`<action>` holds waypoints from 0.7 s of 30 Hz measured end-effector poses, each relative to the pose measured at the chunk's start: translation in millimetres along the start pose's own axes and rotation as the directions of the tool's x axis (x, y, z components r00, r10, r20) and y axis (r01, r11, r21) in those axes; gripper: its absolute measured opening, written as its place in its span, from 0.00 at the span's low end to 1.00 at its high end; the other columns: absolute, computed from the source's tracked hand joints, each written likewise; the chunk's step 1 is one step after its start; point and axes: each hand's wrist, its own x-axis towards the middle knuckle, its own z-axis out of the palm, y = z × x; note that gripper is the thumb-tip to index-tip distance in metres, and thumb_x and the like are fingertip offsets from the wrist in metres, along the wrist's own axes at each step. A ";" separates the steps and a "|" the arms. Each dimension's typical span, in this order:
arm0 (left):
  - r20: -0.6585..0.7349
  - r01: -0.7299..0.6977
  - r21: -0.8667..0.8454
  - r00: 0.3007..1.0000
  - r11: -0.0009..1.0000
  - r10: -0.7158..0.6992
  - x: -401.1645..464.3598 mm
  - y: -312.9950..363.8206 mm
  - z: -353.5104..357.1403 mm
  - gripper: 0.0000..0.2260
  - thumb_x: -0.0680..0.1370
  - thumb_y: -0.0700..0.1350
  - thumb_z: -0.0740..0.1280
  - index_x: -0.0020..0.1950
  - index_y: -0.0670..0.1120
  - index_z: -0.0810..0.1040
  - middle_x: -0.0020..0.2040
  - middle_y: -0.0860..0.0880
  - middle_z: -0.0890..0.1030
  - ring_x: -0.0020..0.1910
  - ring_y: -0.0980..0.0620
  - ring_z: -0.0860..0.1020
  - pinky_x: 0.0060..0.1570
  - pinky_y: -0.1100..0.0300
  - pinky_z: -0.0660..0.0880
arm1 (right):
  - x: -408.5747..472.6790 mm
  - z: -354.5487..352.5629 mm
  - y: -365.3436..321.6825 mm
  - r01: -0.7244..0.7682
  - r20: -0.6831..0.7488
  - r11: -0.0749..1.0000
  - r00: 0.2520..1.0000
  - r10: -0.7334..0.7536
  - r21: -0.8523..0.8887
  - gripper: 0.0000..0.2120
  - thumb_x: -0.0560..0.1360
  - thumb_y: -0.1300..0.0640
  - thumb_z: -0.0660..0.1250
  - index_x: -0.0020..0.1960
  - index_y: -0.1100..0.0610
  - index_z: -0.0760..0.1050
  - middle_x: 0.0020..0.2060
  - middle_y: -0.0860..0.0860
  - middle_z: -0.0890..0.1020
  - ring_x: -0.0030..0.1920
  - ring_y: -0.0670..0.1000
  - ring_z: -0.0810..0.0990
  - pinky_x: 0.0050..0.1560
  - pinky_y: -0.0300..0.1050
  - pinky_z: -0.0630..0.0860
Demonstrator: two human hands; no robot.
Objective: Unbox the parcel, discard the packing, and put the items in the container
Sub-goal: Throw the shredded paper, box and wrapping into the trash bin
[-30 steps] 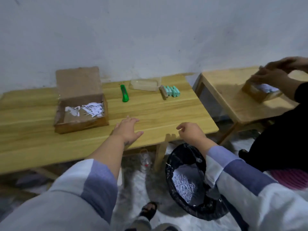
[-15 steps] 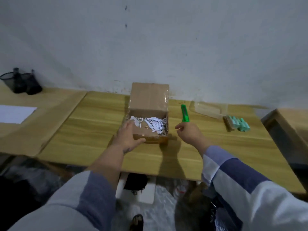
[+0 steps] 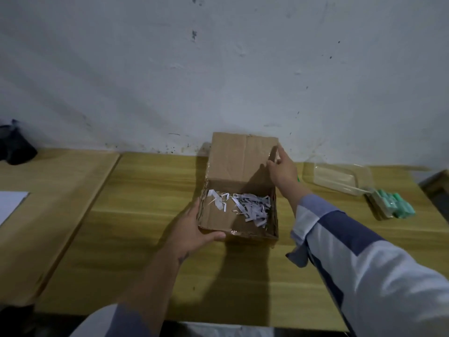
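An open cardboard box (image 3: 213, 220) stands in the middle of the wooden table (image 3: 150, 190), its lid (image 3: 240, 156) tilted up against the wall. White shredded paper (image 3: 250, 206) lies inside. My left hand (image 3: 194, 229) grips the box's near left corner. My right hand (image 3: 281, 166) pinches the lid's right edge. A clear plastic container (image 3: 340, 177) rests at the right, and a pack of teal items (image 3: 391, 206) lies just beyond it. A sliver of a green object (image 3: 298, 179) shows behind my right wrist.
A second wooden table (image 3: 48, 203) adjoins on the left, with white paper (image 3: 11, 203) and a dark mesh holder (image 3: 15, 147) on it. Another table's corner (image 3: 437, 186) shows at the far right. A white wall stands close behind.
My view swung left from the bin to the box. My left hand closed on the box's near left corner. My right hand rose from the table to the lid's right edge.
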 end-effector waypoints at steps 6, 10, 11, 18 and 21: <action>-0.004 -0.034 -0.051 0.999 0.998 0.034 17.5 13.4 -0.4 0.54 0.53 0.69 0.76 0.74 0.59 0.58 0.69 0.60 0.70 0.65 0.57 0.72 0.64 0.53 0.72 | 13.5 -4.2 0.8 -0.015 -0.139 0.983 0.989 0.041 0.181 0.20 0.80 0.52 0.57 0.70 0.57 0.68 0.58 0.60 0.80 0.57 0.57 0.78 0.64 0.57 0.73; 0.022 -0.022 -0.076 0.999 0.997 0.023 22.9 24.1 0.5 0.51 0.52 0.69 0.77 0.72 0.61 0.61 0.66 0.59 0.73 0.62 0.56 0.74 0.62 0.51 0.74 | 0.7 -12.7 0.3 -0.064 -0.104 0.971 0.991 0.090 0.231 0.23 0.80 0.45 0.56 0.63 0.61 0.75 0.58 0.60 0.80 0.57 0.60 0.78 0.60 0.56 0.75; 0.022 -0.017 -0.087 1.000 0.996 0.019 22.8 26.7 1.6 0.51 0.52 0.68 0.77 0.71 0.61 0.61 0.66 0.58 0.74 0.62 0.55 0.75 0.62 0.50 0.74 | -4.2 -14.8 0.6 -0.102 -0.073 0.966 0.990 0.122 0.239 0.25 0.79 0.43 0.55 0.65 0.60 0.73 0.57 0.57 0.79 0.57 0.58 0.76 0.58 0.54 0.74; -0.001 -0.008 -0.090 1.000 0.996 0.008 19.1 34.8 6.2 0.46 0.56 0.59 0.81 0.70 0.56 0.65 0.63 0.54 0.77 0.60 0.53 0.76 0.60 0.56 0.73 | -28.0 -33.2 14.2 -0.249 0.135 0.913 0.967 0.215 0.323 0.25 0.78 0.37 0.49 0.58 0.53 0.75 0.50 0.51 0.78 0.47 0.51 0.76 0.61 0.53 0.63; -0.024 0.013 -0.099 1.000 0.995 -0.016 17.3 36.1 7.5 0.46 0.55 0.60 0.81 0.70 0.55 0.66 0.61 0.53 0.78 0.59 0.51 0.77 0.59 0.54 0.75 | -32.4 -39.2 29.6 -0.331 0.210 0.875 0.939 0.271 0.352 0.20 0.77 0.41 0.57 0.58 0.55 0.75 0.53 0.51 0.80 0.56 0.54 0.76 0.66 0.56 0.61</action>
